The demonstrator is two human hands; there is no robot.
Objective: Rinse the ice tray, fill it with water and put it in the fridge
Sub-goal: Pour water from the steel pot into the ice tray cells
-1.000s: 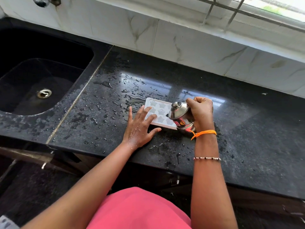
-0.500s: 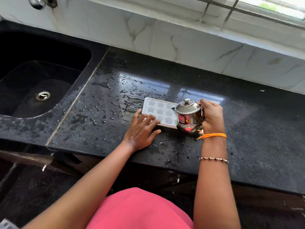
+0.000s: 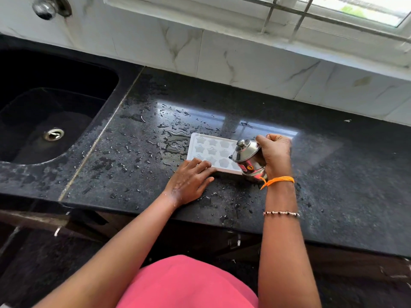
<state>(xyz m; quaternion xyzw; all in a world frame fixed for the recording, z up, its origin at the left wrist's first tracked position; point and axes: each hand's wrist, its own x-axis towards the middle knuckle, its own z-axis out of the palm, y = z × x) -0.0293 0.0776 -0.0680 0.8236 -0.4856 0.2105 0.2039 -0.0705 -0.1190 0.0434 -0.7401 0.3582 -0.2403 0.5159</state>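
Observation:
A white ice tray [image 3: 211, 150] with star-shaped cells lies flat on the wet black counter [image 3: 222, 107]. My left hand [image 3: 191, 181] rests on the tray's near left corner with the fingers laid flat along its edge. A small steel lidded pot [image 3: 248, 158] is tilted left over the tray's right end, and my right hand [image 3: 274, 153] grips it from the right side. The tray's near right corner is hidden behind the pot.
A black sink [image 3: 51, 121] with a steel drain [image 3: 53, 134] lies to the left, with a tap knob [image 3: 44, 8] on the wall above it. White marble tiles and a barred window [image 3: 289, 14] run along the back. Water drops cover the counter around the tray.
The pot went from tilted to upright and is tilted left over the tray again. My left hand slid a little toward the tray's near left edge.

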